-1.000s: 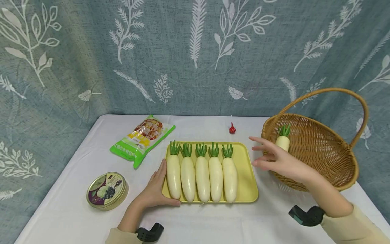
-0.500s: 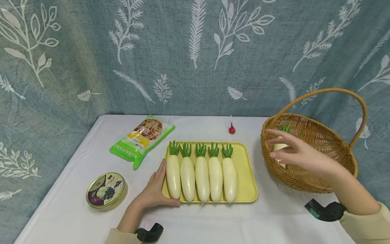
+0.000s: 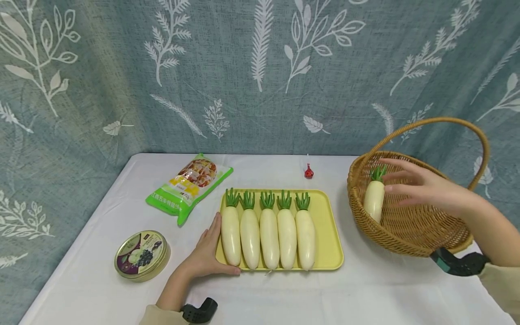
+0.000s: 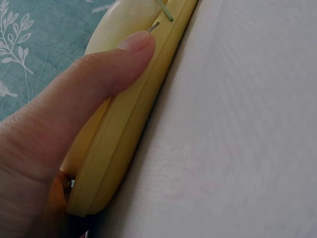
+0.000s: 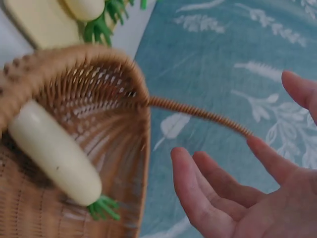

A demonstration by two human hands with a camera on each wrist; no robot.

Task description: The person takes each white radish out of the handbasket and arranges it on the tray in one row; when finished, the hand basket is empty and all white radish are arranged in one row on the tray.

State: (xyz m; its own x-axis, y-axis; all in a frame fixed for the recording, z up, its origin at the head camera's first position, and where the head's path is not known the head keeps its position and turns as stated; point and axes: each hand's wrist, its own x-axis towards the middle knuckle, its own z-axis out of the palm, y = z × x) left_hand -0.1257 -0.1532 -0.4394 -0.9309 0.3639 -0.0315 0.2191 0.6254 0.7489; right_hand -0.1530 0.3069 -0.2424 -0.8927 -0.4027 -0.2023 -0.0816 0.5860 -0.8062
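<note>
A yellow tray point(image 3: 328, 237) holds several white radishes point(image 3: 269, 234) with green tops, lined up side by side. My left hand point(image 3: 205, 255) rests at the tray's front left corner, fingers straight along the left side. In the left wrist view, its thumb point(image 4: 114, 69) presses on the tray's edge. My right hand point(image 3: 426, 186) hovers over the wicker basket point(image 3: 414, 230), fingers spread and nothing in them. Another white radish point(image 3: 373, 201) leans inside the basket at the left, just beside the right fingertips in the head view; the right wrist view shows this radish point(image 5: 57, 153) apart from the hand.
The basket's tall handle point(image 3: 485, 149) arches over its right part. A green food packet point(image 3: 191, 185) lies behind and left of the tray, and a round tin point(image 3: 142, 255) stands at the left. A small red item point(image 3: 308, 171) sits near the back edge, before the curtain point(image 3: 260, 122).
My right hand has moved right, from beside the tray across the basket's left rim to above its inside, uncovering the radish there. My left hand stays at the tray.
</note>
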